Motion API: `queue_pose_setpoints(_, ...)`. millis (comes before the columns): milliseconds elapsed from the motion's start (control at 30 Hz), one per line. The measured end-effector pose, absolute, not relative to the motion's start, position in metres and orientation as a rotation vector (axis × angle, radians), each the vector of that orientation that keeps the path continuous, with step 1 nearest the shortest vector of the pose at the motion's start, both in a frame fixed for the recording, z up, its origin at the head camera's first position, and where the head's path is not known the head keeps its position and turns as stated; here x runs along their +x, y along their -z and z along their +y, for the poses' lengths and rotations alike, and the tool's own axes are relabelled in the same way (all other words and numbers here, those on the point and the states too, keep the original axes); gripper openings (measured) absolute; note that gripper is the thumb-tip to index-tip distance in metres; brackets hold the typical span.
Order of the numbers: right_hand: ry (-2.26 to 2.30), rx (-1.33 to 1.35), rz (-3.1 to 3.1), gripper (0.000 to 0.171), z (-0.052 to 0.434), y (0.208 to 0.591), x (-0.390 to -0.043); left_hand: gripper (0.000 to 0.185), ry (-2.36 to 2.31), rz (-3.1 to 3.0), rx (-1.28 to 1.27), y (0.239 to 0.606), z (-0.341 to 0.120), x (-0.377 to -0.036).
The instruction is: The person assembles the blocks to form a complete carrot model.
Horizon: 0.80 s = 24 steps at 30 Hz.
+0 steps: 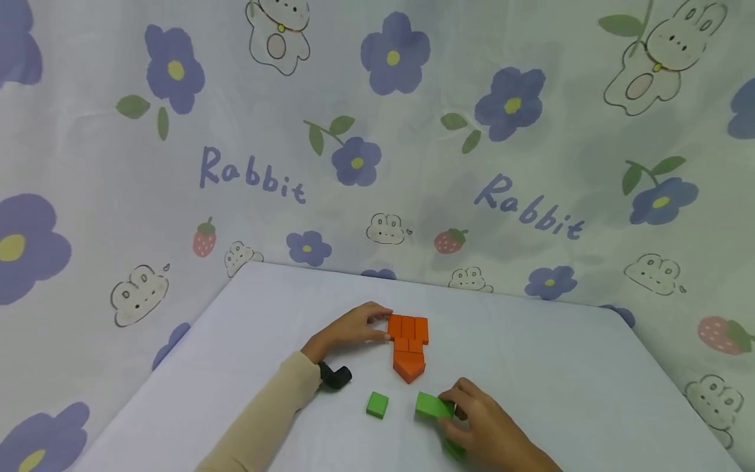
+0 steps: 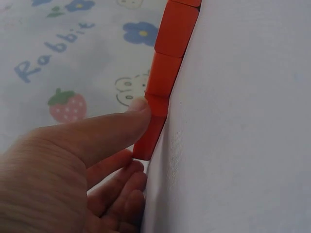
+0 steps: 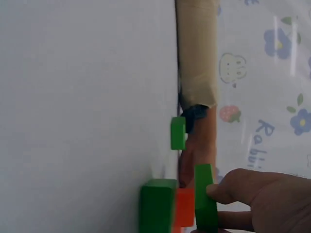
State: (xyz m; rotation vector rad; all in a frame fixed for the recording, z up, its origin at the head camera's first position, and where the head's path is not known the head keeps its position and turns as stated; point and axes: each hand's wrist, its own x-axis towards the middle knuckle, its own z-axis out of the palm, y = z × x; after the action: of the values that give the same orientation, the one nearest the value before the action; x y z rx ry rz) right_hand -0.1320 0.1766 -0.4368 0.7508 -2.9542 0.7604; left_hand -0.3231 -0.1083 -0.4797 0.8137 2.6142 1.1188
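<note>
Several orange blocks lie together on the white table, with a pointed end toward the near side. My left hand is at their far left corner, thumb and index finger pinching the leftmost orange block by its ends. With thumb and fingers my right hand pinches a green block, raised off the table in the right wrist view. Below that hand lies another green block, partly hidden by it. A small green block sits apart, left of the right hand.
A black band-like object is at the left wrist, beside the beige sleeve. Behind the white table hangs a cloth printed with flowers and rabbits.
</note>
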Motion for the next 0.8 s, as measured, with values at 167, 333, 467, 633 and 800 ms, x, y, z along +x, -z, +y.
queue_pose_setpoints(167,-0.901,0.781,-2.747,0.03,0.191,0.413,-0.153,0.061,-1.117,2.611,0.827,0.48,-0.106,-0.324)
queue_pose_setpoints(333,-0.872,0.845,-2.643,0.032,0.202,0.394,-0.199,0.06,-1.123,2.62,0.824,0.482,-0.108,-0.326)
queue_pose_setpoints(467,-0.831,0.864,-2.646,0.028,0.205,0.393,-0.237,0.06,-1.136,2.608,0.835,0.484,-0.109,-0.326)
queue_pose_setpoints(633,-0.772,0.877,-2.721,0.028,0.198,0.405,-0.271,0.061,-1.133,2.616,0.828,0.486,-0.111,-0.327)
queue_pose_setpoints(800,-0.732,0.911,-2.756,0.027,0.184,0.412,-0.293,0.062,-1.12,2.616,0.824,0.484,-0.112,-0.327)
